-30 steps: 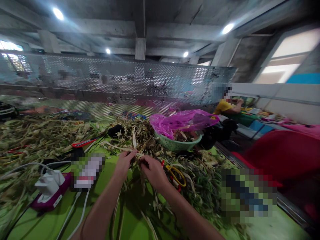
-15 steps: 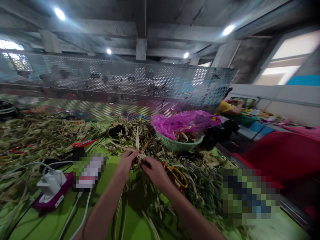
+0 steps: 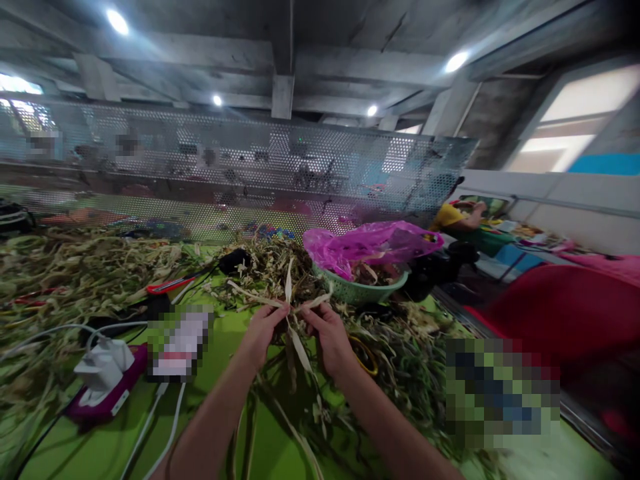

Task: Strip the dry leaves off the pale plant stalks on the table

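Pale dried plant strips (image 3: 289, 280) cross in a star shape between my two hands, their ends spreading up, sideways and down. My left hand (image 3: 267, 327) pinches the strips near the crossing, thumb and fingers together. On the other side, my right hand (image 3: 325, 331) is closed on the strip that points up to the right. One broad strip (image 3: 300, 350) hangs down between the hands. Longer strips lie on the green table (image 3: 215, 407) below. Just right of my right hand, yellow-handled scissors (image 3: 367, 357) lie partly hidden.
A green basket (image 3: 363, 290) with a pink plastic bag (image 3: 370, 243) stands beyond my right hand. Heaps of dried strips (image 3: 60, 273) cover the left. Nearby are a purple power strip (image 3: 105, 400), a blurred phone (image 3: 180, 343) and a red cutter (image 3: 170, 285). A co-worker (image 3: 457, 217) sits far right.
Both hands have shifted slightly right and drawn a little apart at the crossing. A strip now sticks out up to the right, and a broad one hangs below. The scissors are more covered.
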